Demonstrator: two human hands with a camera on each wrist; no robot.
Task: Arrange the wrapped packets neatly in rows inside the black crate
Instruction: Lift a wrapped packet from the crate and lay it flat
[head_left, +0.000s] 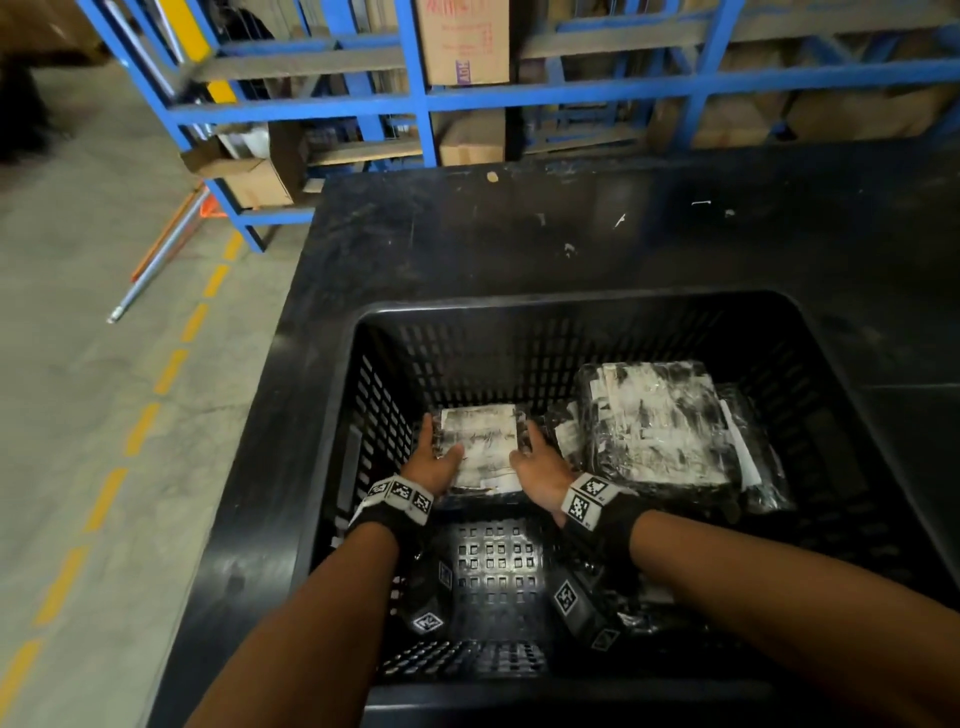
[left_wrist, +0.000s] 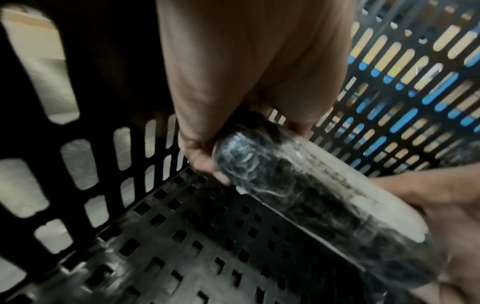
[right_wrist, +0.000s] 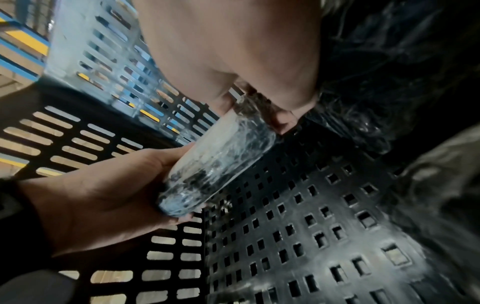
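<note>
A flat plastic-wrapped packet (head_left: 483, 447) with a white label on top sits low in the far left part of the black crate (head_left: 374, 322). My left hand (head_left: 434, 460) grips its left edge and my right hand (head_left: 535, 460) grips its right edge. The wrist views show the packet (left_wrist: 298, 195) (right_wrist: 221, 156) held just above the perforated floor (left_wrist: 182, 246), with the left hand's fingers (left_wrist: 200, 160) and the right hand's fingers (right_wrist: 283, 121) curled under it. Other wrapped packets (head_left: 660, 426) are stacked at the crate's right.
The crate stands on a black table (head_left: 519, 234). Blue metal racks (head_left: 415, 98) with cardboard boxes stand behind it. Grey floor with a dashed yellow line (head_left: 171, 369) lies to the left. The near part of the crate floor (head_left: 493, 571) is bare.
</note>
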